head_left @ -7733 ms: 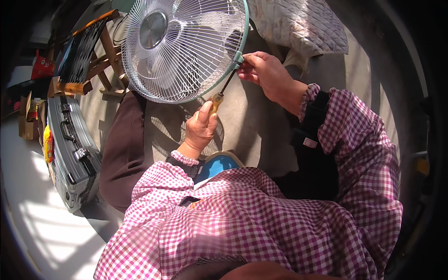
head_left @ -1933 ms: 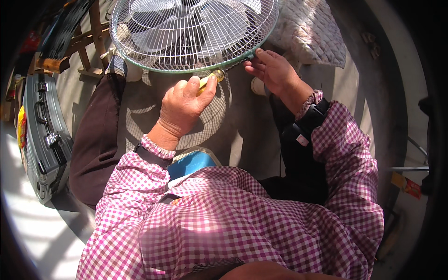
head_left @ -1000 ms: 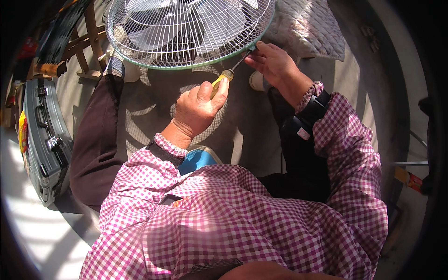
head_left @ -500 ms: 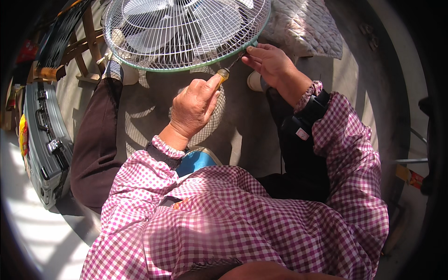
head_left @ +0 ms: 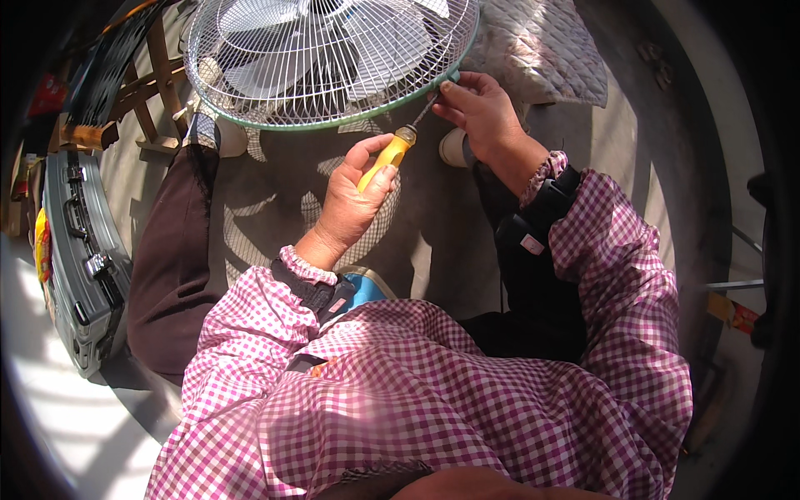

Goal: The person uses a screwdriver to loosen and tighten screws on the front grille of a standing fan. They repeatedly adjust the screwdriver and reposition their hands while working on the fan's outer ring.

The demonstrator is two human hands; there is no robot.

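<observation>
A round fan guard [head_left: 333, 122] of white wire with a green rim stands at the top of the view, pale blades [head_left: 379, 50] behind its wires. My left hand [head_left: 343, 208] grips a screwdriver [head_left: 387, 158] by its yellow handle, fingers wrapped round it and thumb along its side. The metal shaft slants up and right to the lower right part of the rim. There my right hand [head_left: 493, 121] pinches the rim with thumb and forefinger, by a small green tab. My fingers hide the screwdriver's tip.
A silver hard case [head_left: 87, 258] stands at the left. Behind it is a wooden frame [head_left: 154, 92]. A quilted floral cushion [head_left: 546, 50] lies beyond my right hand. Below my left hand is a blue object [head_left: 365, 288], partly hidden by my clothes. My legs are either side of the fan's shadow.
My left hand has turned over and opened its grip somewhat, so more of the yellow handle shows. My right hand stays at the rim, and the fan has barely moved.
</observation>
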